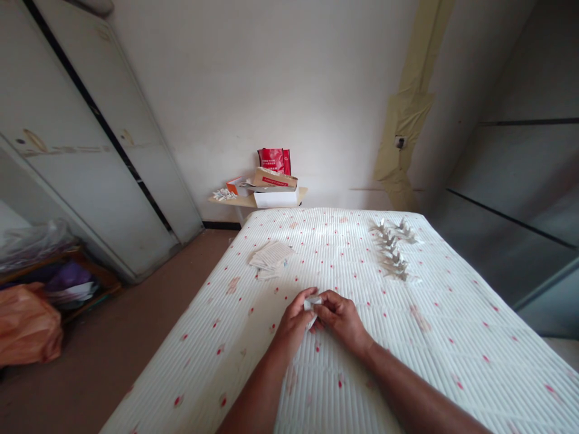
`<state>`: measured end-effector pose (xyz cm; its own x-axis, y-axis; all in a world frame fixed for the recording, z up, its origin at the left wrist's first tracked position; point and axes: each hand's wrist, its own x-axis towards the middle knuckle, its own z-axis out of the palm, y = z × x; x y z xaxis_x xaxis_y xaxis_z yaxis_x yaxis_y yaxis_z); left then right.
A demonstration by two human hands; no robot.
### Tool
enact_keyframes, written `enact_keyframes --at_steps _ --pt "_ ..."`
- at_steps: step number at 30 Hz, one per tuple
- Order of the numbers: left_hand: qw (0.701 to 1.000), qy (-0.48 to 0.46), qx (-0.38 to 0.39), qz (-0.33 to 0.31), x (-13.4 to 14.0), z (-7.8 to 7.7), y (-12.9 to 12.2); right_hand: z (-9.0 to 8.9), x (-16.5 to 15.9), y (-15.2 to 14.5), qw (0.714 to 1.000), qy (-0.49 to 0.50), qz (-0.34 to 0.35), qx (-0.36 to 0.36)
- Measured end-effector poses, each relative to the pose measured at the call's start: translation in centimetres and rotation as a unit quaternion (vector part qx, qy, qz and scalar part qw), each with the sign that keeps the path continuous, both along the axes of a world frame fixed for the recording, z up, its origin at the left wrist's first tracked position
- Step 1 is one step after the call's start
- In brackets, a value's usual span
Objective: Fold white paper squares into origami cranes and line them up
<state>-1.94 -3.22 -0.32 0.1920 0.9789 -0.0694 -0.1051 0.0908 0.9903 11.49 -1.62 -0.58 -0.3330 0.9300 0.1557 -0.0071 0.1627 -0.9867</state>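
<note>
Roughly fore-and-aft, the folded paper (pixel 309 304)

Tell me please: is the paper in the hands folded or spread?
Folded: between left hand and right hand, the paper is a small, angular piece, unlike the flat sheets on the quilted cover. It is partly hidden.

1. Left hand (pixel 295 316) and right hand (pixel 342 317) pinch a small folded paper (pixel 309 302) over a ribbed white mattress (pixel 316 256) flecked with red.
2. Folded paper figures (pixel 397 258) cluster at right; printed sheets (pixel 270 258) lie piled at left.
3. Beyond the mattress, a red bag (pixel 272 160) and boxes (pixel 275 199) crowd a table (pixel 245 202) against the wall (pixel 316 90).
</note>
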Motion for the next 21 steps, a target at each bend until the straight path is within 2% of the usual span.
enact_keyframes --at_steps 7,12,17,21 --pt "0.998 0.058 0.015 0.023 0.7 -0.3 0.3 0.4 0.3 0.1 0.994 -0.083 -0.047 0.054" --pt "0.997 0.075 0.019 0.024 0.6 -0.4 0.3 0.1 0.5 0.3 0.991 -0.097 -0.057 0.073" --pt "0.998 0.051 0.029 0.031 0.6 -0.8 0.4 0.2 0.5 0.1 0.994 -0.082 -0.028 0.061" --pt "0.998 0.030 0.022 0.046 0.6 -1.2 0.5 0.4 0.7 0.0 0.981 -0.149 -0.051 0.116"
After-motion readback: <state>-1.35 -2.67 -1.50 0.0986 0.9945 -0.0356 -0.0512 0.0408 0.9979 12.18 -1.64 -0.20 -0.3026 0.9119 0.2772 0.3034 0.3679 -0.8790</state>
